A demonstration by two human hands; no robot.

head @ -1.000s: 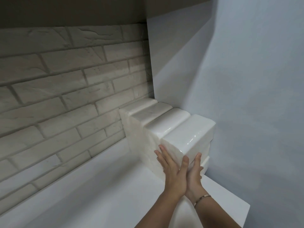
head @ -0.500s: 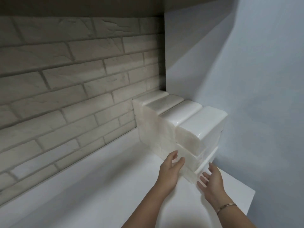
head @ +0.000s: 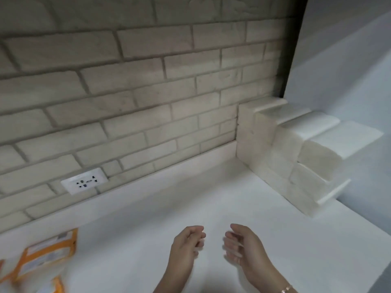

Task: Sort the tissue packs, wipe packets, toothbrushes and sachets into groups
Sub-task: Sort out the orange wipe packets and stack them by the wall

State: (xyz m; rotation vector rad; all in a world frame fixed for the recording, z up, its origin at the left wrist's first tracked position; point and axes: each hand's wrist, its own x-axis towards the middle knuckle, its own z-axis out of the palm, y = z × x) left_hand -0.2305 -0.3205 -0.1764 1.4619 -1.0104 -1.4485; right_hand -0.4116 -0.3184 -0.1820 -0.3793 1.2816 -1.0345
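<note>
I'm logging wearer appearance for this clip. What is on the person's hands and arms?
Neither sleeves nor gloves are in view. The right hand has a thin gold-toned bracelet at its wrist. The left hand shows no ring or watch, though blur softens its fingers.

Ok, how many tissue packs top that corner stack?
4, stepping out from the brick wall: back pack, second pack, third pack, front pack. More lie underneath, partly hidden.
</note>
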